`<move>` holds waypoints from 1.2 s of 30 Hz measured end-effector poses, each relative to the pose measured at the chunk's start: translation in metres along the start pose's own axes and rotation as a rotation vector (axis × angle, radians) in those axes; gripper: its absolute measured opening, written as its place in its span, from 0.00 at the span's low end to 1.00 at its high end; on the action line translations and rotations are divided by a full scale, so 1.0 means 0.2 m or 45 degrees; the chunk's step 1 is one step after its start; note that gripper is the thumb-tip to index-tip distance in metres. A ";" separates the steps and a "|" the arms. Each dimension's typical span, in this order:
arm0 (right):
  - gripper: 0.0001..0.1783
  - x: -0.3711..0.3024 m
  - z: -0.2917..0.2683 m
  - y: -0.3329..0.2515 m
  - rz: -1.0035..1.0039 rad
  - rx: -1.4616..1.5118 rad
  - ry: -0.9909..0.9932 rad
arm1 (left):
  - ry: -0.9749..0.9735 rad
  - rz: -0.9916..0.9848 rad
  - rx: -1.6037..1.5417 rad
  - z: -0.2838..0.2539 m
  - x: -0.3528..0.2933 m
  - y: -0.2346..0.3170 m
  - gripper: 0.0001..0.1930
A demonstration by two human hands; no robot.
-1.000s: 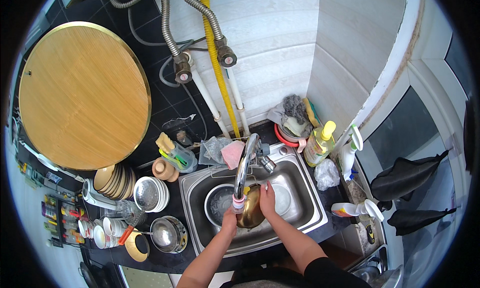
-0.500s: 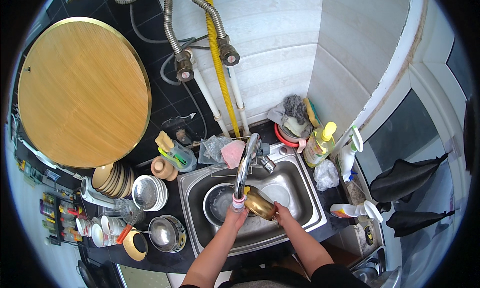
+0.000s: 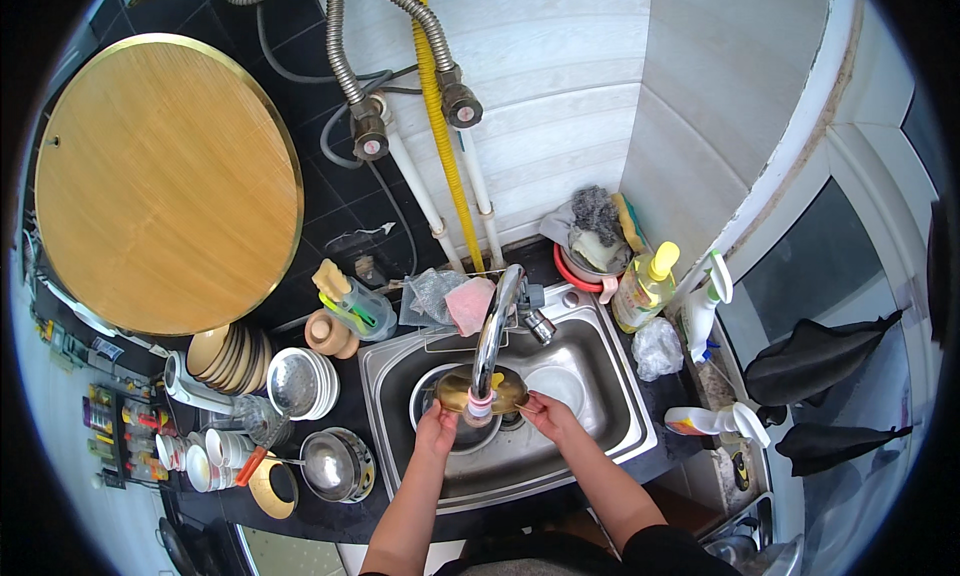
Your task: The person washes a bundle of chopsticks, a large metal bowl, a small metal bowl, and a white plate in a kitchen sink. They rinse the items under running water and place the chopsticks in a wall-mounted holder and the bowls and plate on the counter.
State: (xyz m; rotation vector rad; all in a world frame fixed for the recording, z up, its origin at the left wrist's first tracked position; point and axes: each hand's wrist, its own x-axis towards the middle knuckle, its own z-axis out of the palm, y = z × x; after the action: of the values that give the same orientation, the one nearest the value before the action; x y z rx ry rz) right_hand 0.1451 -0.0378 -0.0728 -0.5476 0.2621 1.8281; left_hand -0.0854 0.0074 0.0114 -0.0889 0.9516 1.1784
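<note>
Over the sink [image 3: 600, 466], a gold-coloured metal bowl [image 3: 456, 389] is held level between my two hands. My left hand [image 3: 436, 430] grips its left rim, and my right hand [image 3: 551, 417] grips the right rim. In front of the bowl's middle, the chrome faucet [image 3: 492, 336] with its pink-ringed spout hides part of it. A small yellow thing [image 3: 497, 380] shows beside the spout; I cannot make out what it is. Beneath the bowl, a round metal basin [image 3: 474, 444] stands in the sink. A pale round dish [image 3: 558, 384] lies to its right.
Stacked bowls [image 3: 300, 384], a metal ladle [image 3: 326, 464] and cups [image 3: 208, 466] crowd the counter at left. A pink cloth [image 3: 470, 306] hangs behind the sink. At right stand a yellow-capped bottle [image 3: 643, 288] and spray bottles [image 3: 703, 311]. A round wooden board [image 3: 170, 186] leans far left.
The gold bowl has moved left and turned from tilted to level under the faucet. My left hand has shifted from near the spout to the bowl's left rim; my right hand has moved slightly left.
</note>
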 end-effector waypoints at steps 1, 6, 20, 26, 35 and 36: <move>0.07 0.02 0.00 0.01 0.032 0.064 -0.116 | 0.022 0.002 -0.004 -0.05 0.01 0.02 0.10; 0.06 -0.03 0.16 0.06 0.144 0.082 -0.227 | 0.176 -0.054 0.086 -0.18 -0.02 0.04 0.13; 0.15 -0.24 0.33 0.16 -0.152 -0.556 0.466 | -0.204 1.279 2.194 0.03 -0.24 -0.30 0.24; 0.15 -0.30 0.26 0.15 -0.257 -0.433 0.435 | -0.478 1.115 2.376 0.29 -0.22 -0.34 0.28; 0.15 -0.33 0.20 0.04 -0.391 -0.339 0.429 | -0.704 1.146 2.392 0.38 -0.26 -0.41 0.29; 0.15 -0.34 0.20 0.03 -0.358 -0.362 0.463 | -0.827 1.236 2.576 0.42 -0.27 -0.41 0.29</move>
State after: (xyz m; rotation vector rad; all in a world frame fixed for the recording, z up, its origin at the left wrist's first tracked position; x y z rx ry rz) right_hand 0.1457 -0.0799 -0.0056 -1.0651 0.1579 1.4924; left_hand 0.0271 -0.0248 0.0669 2.3861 1.1729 0.4239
